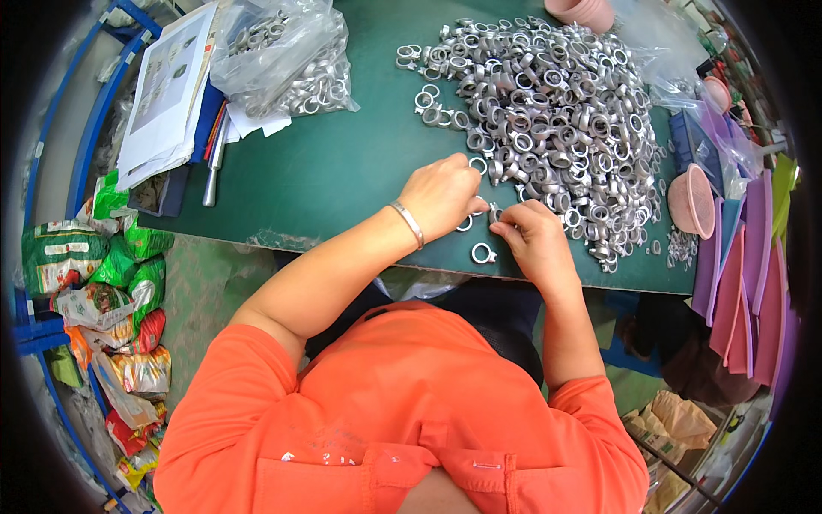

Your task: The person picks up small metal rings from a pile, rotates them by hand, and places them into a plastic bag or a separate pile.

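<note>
My left hand (441, 195) is closed over the green table, its fingers curled down and their tips hidden. A silver metal ring (477, 165) shows beside its knuckles, and another ring (465, 224) lies by its thumb; whether it grips either is unclear. To its right, the thumb and fingers of my right hand (533, 236) pinch a small metal ring (495, 212). One loose ring with a small lug (483, 253) lies flat near the table's front edge. Just beyond my hands spreads a large heap of similar metal rings (556, 120).
A clear plastic bag (282, 60) with more rings stands at the far left, beside papers (167, 94) and a metal-handled tool (214, 167). Pink baskets (691, 201) and hanging purple and pink sheets (741, 283) border the right side. Bright packets (111, 283) fill the left shelf.
</note>
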The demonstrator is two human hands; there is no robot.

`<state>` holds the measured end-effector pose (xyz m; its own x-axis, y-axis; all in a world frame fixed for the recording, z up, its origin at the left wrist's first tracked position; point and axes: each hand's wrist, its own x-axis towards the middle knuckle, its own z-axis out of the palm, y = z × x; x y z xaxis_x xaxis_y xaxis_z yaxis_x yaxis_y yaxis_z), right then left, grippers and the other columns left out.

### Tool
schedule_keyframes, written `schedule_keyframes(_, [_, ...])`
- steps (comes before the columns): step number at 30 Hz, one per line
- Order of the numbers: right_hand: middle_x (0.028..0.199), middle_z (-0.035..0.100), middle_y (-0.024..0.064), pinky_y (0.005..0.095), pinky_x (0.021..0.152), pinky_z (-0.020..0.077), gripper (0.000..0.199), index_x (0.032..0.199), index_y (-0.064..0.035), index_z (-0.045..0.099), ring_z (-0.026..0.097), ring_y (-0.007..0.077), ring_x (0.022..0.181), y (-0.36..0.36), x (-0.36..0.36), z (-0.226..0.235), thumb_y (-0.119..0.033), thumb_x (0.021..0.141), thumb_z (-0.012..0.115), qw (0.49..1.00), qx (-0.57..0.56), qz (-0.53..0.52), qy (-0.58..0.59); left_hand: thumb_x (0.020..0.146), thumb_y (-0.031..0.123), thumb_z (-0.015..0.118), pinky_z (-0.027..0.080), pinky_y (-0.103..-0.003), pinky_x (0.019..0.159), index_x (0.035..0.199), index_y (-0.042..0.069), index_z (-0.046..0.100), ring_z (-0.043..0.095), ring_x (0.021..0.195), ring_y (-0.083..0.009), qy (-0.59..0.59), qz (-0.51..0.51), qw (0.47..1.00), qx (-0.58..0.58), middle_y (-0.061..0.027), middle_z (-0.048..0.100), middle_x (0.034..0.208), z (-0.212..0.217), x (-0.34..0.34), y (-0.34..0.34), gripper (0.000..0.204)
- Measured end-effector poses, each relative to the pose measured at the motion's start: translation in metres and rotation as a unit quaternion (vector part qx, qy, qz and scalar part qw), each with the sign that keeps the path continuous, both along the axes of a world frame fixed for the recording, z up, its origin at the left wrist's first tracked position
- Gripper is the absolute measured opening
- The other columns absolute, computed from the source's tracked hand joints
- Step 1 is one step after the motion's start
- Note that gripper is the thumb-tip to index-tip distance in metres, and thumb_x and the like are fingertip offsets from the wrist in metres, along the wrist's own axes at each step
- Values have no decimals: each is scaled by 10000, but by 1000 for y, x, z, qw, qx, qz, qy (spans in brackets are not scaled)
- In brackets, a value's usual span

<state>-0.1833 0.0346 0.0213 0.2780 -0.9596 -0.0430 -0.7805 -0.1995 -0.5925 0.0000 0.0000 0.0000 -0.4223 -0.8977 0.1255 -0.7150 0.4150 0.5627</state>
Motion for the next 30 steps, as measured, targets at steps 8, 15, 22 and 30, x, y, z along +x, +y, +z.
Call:
schedule_keyframes(8, [908, 616, 72, 210, 520, 409, 226, 916, -18, 592, 522, 91, 634, 5, -24, -16, 32, 715, 681, 870, 126, -17, -477, 726, 89, 667, 471, -399, 650, 737, 16, 602, 579, 739, -323, 53, 0, 999, -14, -130, 561, 786, -9, -6, -3, 98])
schedule_keyframes(15, [967, 586, 139, 155, 435, 335, 497, 1240, -38, 446, 455, 64, 577, 12, -22, -25, -94, 798, 667, 665, 265, 28, -697, 815, 132, 654, 443, -231, 557, 901, 14, 616, 542, 649, -106, 499, 43, 750, 433, -52, 610, 812, 17, 12, 10, 151])
schedule_keyframes(22, [1047, 525, 240, 245, 407, 436, 359, 1171, -16, 489, 526, 233, 668, 12, -22, -24, -159, 843, 460, 484, 319, 71, -811, 822, 49, 608, 465, -206, 585, 1037, -8, 593, 578, 704, -106, 620, 28, 596, 510, -73, 614, 874, 19, 15, 30, 223])
schedule_keyframes(30, [601, 498, 33, 182, 393, 313, 152, 800, -13, 556, 454, 101, 521, 11, -52, -14, -140, 873, 592, 755, 180, -77, -626, 801, -26, 479, 539, -337, 826, 1153, -92, 514, 608, 994, -322, 652, 25, 587, 479, -233, 581, 1098, 25, 31, 32, 360])
